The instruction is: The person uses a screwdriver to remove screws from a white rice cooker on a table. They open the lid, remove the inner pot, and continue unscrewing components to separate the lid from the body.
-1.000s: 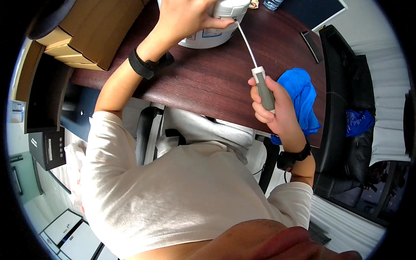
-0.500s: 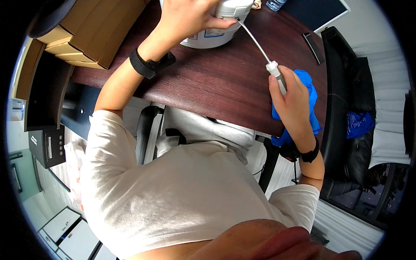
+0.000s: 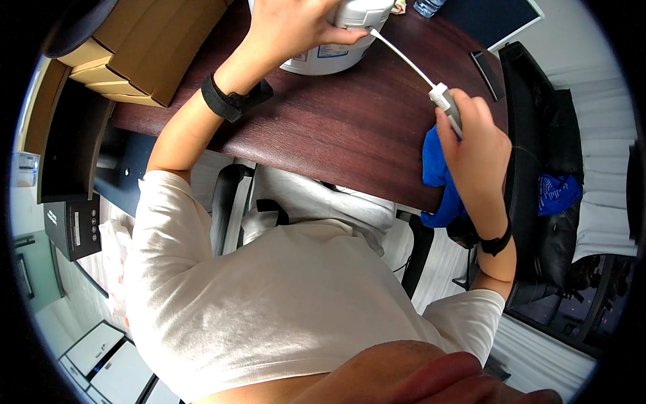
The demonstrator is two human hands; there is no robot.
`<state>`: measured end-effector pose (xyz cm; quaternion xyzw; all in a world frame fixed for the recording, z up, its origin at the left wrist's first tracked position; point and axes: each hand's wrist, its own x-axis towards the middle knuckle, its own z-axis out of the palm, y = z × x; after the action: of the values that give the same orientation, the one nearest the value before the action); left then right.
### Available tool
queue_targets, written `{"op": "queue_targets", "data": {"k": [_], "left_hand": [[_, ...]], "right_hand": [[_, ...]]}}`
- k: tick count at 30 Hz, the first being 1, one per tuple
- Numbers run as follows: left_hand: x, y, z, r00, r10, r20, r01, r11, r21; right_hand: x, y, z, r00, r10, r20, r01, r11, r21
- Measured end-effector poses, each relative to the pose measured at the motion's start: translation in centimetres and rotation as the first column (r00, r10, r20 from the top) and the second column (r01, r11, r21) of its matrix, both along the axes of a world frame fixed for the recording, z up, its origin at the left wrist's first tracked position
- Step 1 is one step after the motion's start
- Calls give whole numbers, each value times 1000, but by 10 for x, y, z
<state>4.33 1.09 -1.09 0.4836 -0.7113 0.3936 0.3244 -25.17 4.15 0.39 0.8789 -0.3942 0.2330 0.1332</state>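
Note:
A white round container (image 3: 330,64) with a lid and a label stands at the far edge of view, its top cut off. My left hand (image 3: 293,27) is on its side, the thumb stretched along the part below the lid rim; the other fingers are partly out of view. In my right hand (image 3: 476,151) is a screwdriver (image 3: 402,56) with a grey-and-white handle and a long metal shaft. Its tip meets the container beside my left thumb, or lies very close to it. The shaft slants down to the right.
A blue cloth (image 3: 436,158) lies at the right edge of the dark red-brown table (image 3: 323,128), by my right forearm. Cardboard boxes (image 3: 155,54) stand on the left. A phone-like black object (image 3: 486,75) and a clear bottle (image 3: 428,7) are farther right. A black sofa (image 3: 528,155) borders the table.
My right hand has swung a little to the right and outward with the screwdriver handle, while the tip stays near the container. My left hand looks unmoved.

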Motion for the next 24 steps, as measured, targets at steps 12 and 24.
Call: {"op": "queue_targets", "data": {"k": [12,24], "left_hand": [[-3,-1,-1,1000,2,-19,-2,1000,-18],[-5,-4,-2,999,31,-9,-31,999,-24]], "right_hand": [[-3,-10,2,986,124,113,-140,979,149],[-7,-14,-30,548,-662,511,-826,-335,453]]}}
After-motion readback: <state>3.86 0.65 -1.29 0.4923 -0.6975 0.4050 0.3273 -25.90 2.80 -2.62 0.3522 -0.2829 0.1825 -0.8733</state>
